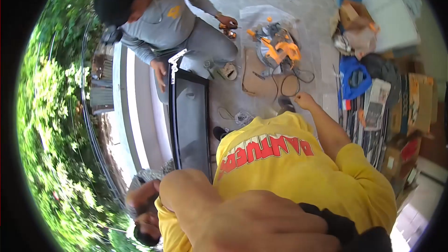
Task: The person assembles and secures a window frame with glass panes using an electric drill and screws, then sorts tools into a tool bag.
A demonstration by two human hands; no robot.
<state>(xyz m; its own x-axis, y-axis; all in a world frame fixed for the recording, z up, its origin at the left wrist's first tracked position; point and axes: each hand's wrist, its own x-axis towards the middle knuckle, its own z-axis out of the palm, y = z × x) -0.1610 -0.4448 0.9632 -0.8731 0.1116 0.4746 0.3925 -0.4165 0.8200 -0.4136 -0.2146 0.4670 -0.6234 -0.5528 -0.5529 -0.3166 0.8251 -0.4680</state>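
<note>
My left hand [270,224] is large and close to the camera at the bottom, its fingers curled beside a dark black item [345,226] that I cannot identify. My right hand [305,101] hangs lower, off to the right, with its fingers curled in. What it holds, if anything, is too small to see. A black-framed glass panel [193,116] stands upright ahead and to the left of my yellow shirt [289,168]. A white metal hinge-like bracket [175,63] sits at its top corner.
A co-worker in grey [163,14] kneels at the panel, one hand near its edge and the other by a power drill [228,30]. An orange miter saw [280,49] and cardboard [259,77] lie ahead. Another person [144,200] is lower left. Boxes [420,95] crowd the right.
</note>
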